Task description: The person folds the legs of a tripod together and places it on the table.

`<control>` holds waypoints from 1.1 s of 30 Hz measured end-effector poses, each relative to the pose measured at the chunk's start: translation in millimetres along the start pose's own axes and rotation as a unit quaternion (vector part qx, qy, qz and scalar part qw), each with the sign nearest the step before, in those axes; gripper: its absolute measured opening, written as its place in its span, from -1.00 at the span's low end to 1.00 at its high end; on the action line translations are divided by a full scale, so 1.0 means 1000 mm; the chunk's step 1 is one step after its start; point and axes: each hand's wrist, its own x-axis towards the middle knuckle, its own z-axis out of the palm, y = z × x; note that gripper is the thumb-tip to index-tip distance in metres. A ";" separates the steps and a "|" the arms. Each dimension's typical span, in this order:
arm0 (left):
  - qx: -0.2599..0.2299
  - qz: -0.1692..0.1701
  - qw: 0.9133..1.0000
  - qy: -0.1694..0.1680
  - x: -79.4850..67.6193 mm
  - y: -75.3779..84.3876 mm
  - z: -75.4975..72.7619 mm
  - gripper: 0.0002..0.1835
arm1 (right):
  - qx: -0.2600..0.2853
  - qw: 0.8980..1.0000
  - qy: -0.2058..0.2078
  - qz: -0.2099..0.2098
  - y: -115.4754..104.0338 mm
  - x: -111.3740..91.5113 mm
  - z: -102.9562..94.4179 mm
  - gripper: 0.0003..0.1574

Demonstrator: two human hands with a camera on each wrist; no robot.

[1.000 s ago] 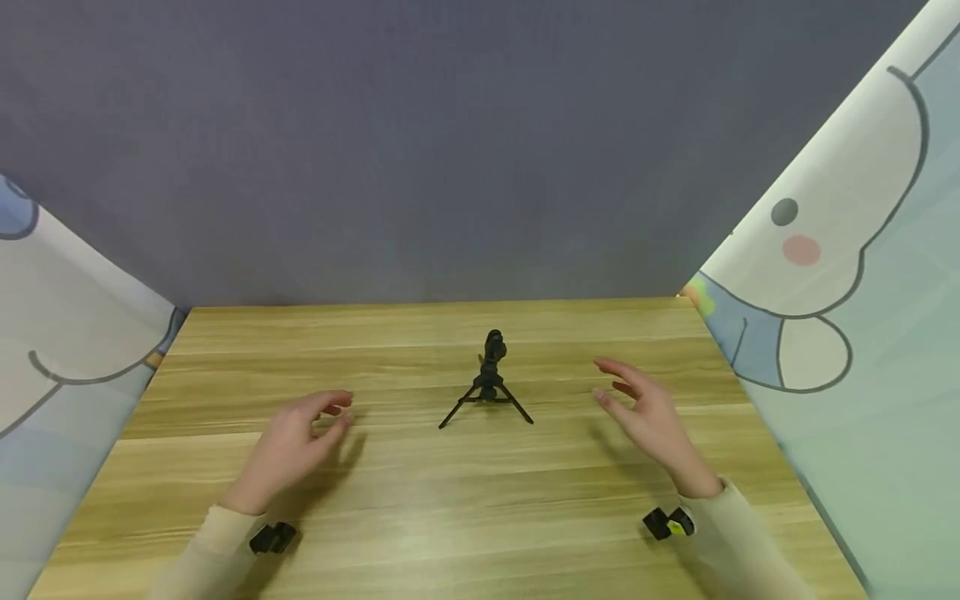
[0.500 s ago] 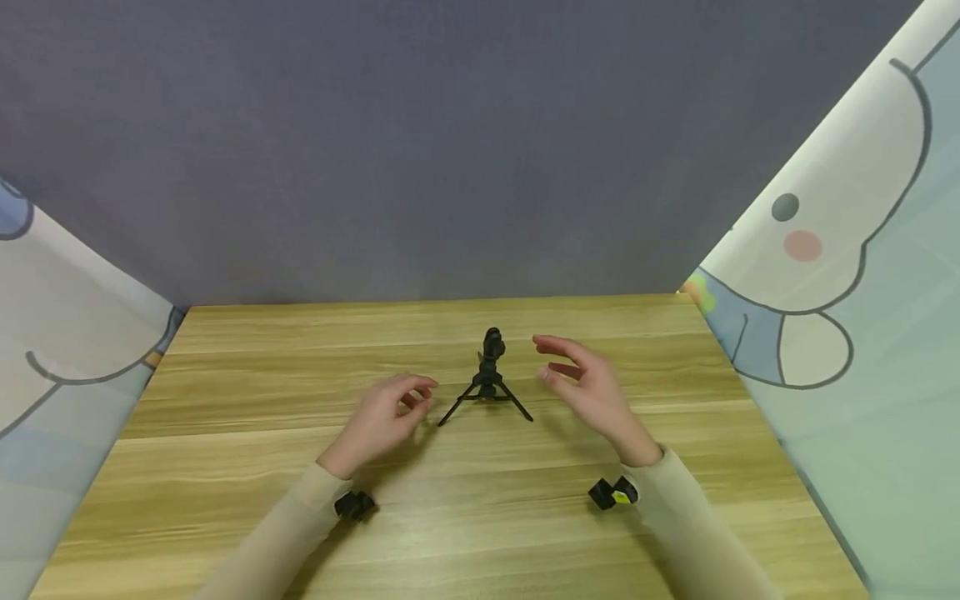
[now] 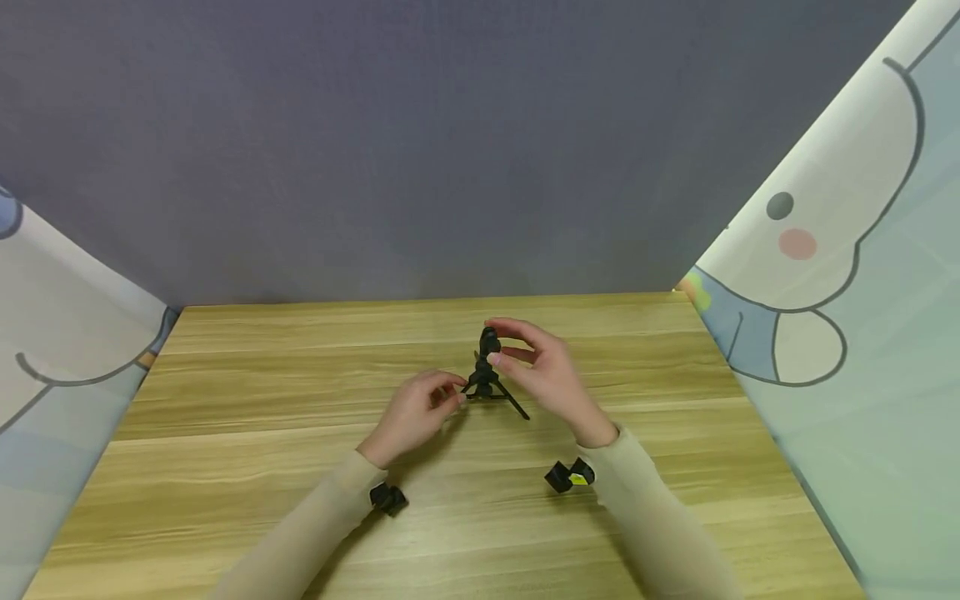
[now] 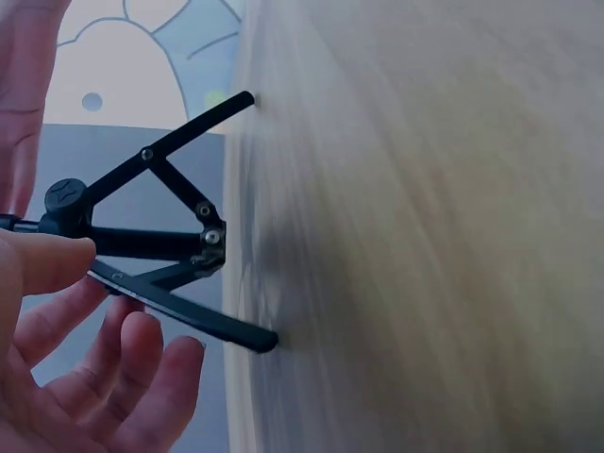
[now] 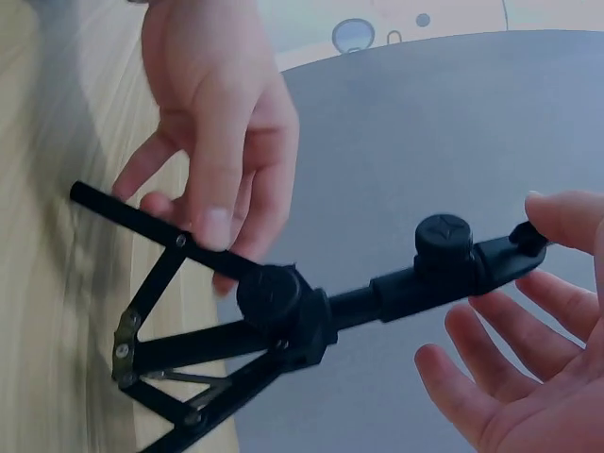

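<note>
- Closing on one black tripod (image 3: 483, 367): two bare hands, apart from it and on either side a moment ago, now both at it.
- Left hand (image 3: 415, 414): moved in from the left; thumb and fingers pinch one leg (image 5: 123, 210) on its upper stretch, below the hub; the foot end of that leg is left free.
- Right hand (image 3: 551, 375): moved in from the right and a little higher; thumb and forefinger pinch the tapered head (image 5: 495, 262), thumb over the tip; other fingers loosely bent, holding nothing.
- Tripod, position: mid-counter, between the hands, legs spread, upright or nearly so, much where it stands in the earlier views; whether every foot bears on the counter (image 3: 480, 525), I cannot tell.
- Fittings: round knob (image 5: 444, 236) on the upper part; a second, star-marked knob (image 4: 64, 195) at the hub; both untouched as far as shows.
- Meaning for the work: approach apparently over, handling begun; held at head and leg, the tripod seems well placed to be steadied or turned.
- Backing: grey wall (image 3: 420, 150), beyond the counter.
</note>
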 end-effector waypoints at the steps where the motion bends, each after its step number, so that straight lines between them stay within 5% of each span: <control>1: -0.003 -0.001 1.000 0.000 0.001 0.000 0.001 -0.80 | 0.003 1.000 0.001 0.000 -0.001 0.001 0.001 -0.44; 21: 0.030 -0.015 0.999 -0.004 0.006 0.009 0.007 -0.85 | 0.007 1.000 0.023 0.016 -0.002 0.002 0.011 -0.47; 33: 0.060 0.015 0.997 0.041 0.000 0.018 0.013 -0.90 | -0.006 0.999 0.032 0.019 -0.003 0.000 0.013 -0.51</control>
